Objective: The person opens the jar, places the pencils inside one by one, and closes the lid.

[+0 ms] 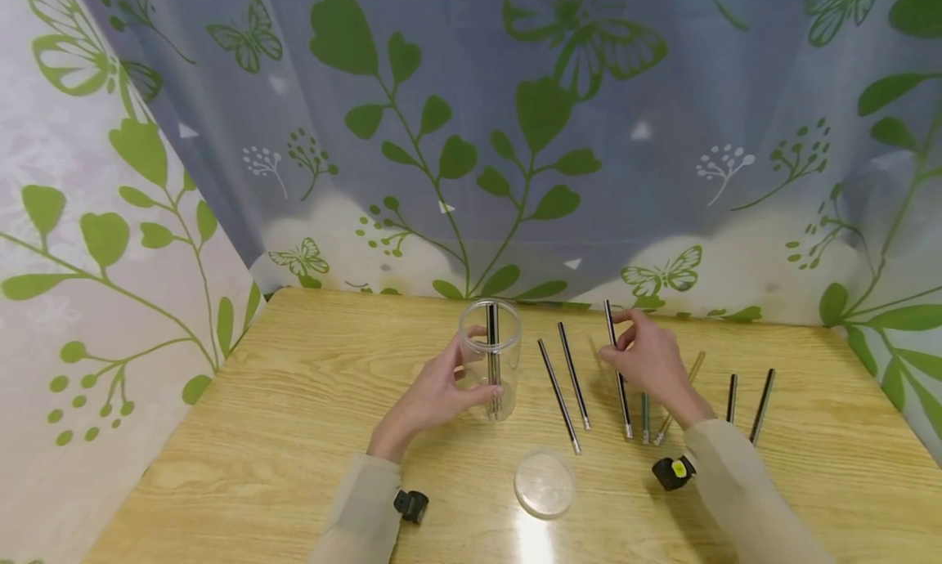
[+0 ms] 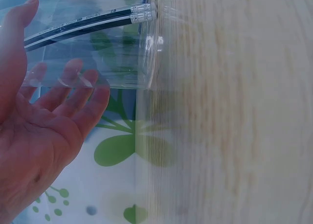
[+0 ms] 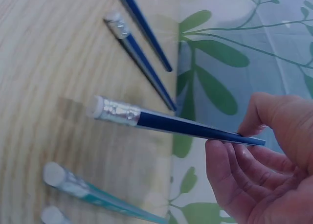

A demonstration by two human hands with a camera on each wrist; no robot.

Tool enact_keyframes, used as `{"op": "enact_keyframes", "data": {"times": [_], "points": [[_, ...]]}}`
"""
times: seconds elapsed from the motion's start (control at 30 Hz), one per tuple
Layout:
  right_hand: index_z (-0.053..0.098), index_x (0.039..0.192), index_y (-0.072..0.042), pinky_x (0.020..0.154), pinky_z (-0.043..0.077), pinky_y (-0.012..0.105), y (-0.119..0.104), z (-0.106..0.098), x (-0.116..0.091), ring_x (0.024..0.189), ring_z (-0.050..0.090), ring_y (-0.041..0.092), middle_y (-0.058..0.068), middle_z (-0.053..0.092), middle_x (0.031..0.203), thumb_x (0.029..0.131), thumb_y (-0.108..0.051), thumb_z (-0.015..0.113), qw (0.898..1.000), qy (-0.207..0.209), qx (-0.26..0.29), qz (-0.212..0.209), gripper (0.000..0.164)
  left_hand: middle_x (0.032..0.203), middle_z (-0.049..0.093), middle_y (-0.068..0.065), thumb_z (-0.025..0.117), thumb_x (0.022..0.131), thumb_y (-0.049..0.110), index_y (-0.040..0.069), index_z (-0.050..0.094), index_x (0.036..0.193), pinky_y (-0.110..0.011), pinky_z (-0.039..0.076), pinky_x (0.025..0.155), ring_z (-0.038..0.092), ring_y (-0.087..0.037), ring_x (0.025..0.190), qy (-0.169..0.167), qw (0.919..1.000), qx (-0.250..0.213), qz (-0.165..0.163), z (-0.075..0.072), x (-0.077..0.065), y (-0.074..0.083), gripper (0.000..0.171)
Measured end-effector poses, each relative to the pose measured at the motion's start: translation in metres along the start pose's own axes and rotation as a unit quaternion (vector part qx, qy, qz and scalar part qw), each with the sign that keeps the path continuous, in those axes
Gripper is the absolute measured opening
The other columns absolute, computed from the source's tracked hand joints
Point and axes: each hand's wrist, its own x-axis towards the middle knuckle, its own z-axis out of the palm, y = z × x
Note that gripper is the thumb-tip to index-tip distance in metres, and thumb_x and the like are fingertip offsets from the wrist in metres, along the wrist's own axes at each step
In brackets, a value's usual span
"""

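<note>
A clear cylindrical jar (image 1: 510,380) stands upright on the table, gripped by my left hand (image 1: 441,394) with the thumb on its near side and fingers around the other. Two dark striped pencils (image 2: 98,21) lean inside it, silver-capped eraser ends at the bottom. To the right, my right hand (image 1: 651,358) pinches another dark pencil (image 3: 171,124) near its upper, eraserless end between thumb and fingers. That pencil tilts, with its white eraser pointing down close over the table. Two similar pencils (image 1: 559,396) lie between the jar and my right hand.
A round clear lid (image 1: 545,484) lies on the wooden table (image 1: 294,433) in front of the jar. Beside my right hand are a green pencil (image 3: 98,194) and a tan pencil (image 1: 695,366). Two dark pencils (image 1: 763,405) lie farther right. A patterned curtain (image 1: 441,245) hangs behind the table.
</note>
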Motion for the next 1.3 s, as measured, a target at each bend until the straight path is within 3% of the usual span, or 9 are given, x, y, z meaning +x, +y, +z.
{"op": "enact_keyframes", "data": {"times": [0.07,0.3,0.4,0.6,1.0,1.3], "points": [[0.050,0.138,-0.001,0.050,0.042,0.029,-0.002,-0.004,-0.002,0.059,0.054,0.018,0.011,0.064,0.090,0.089,-0.017,0.064,1.000,0.011,0.003,-0.002,0.053,0.150,0.056,-0.004,0.083,0.088,0.029,0.034,0.036,0.153,-0.057,0.040,0.119,0.050,-0.032,0.142,0.000,1.0000,-0.002,0.000,0.000,0.000,0.000,0.080],[0.051,0.139,-0.003,0.055,0.051,0.029,-0.012,-0.017,-0.009,0.079,0.070,0.025,0.013,0.066,0.095,0.088,-0.014,0.064,0.998,0.053,0.033,-0.012,0.054,0.150,0.055,-0.005,0.083,0.087,0.030,0.035,0.036,0.152,-0.057,0.040,0.119,0.050,-0.034,0.142,-0.001,1.0000,-0.007,0.003,0.000,0.000,0.000,0.080],[0.052,0.139,-0.003,0.055,0.055,0.029,-0.018,-0.021,-0.011,0.080,0.071,0.026,0.014,0.066,0.095,0.088,-0.011,0.063,0.996,0.078,0.048,-0.024,0.053,0.150,0.055,-0.005,0.083,0.087,0.030,0.035,0.036,0.152,-0.058,0.040,0.119,0.050,-0.035,0.141,-0.001,1.0000,-0.008,0.006,0.000,0.000,0.000,0.080],[0.052,0.138,-0.003,0.051,0.058,0.025,-0.033,-0.028,-0.016,0.070,0.067,0.017,0.016,0.067,0.095,0.087,-0.005,0.064,0.989,0.116,0.071,-0.050,0.052,0.151,0.054,-0.004,0.082,0.088,0.030,0.035,0.036,0.153,-0.059,0.040,0.119,0.051,-0.035,0.141,-0.004,0.9999,-0.009,0.011,-0.001,-0.001,0.001,0.080],[0.054,0.135,-0.005,0.054,0.059,0.020,-0.059,-0.044,-0.024,0.068,0.061,-0.006,0.014,0.067,0.093,0.085,-0.001,0.064,0.978,0.161,0.092,-0.093,0.051,0.151,0.054,-0.003,0.083,0.087,0.030,0.036,0.036,0.152,-0.058,0.040,0.119,0.050,-0.033,0.142,-0.006,0.9999,-0.006,0.009,-0.001,0.001,0.001,0.080],[0.056,0.133,-0.004,0.053,0.057,0.016,-0.070,-0.050,-0.023,0.065,0.059,-0.010,0.012,0.068,0.089,0.087,0.000,0.064,0.968,0.193,0.088,-0.131,0.047,0.152,0.054,-0.003,0.082,0.088,0.029,0.034,0.036,0.152,-0.058,0.040,0.119,0.050,-0.034,0.142,-0.008,0.9999,0.001,0.011,0.000,0.001,-0.002,0.079]]}}
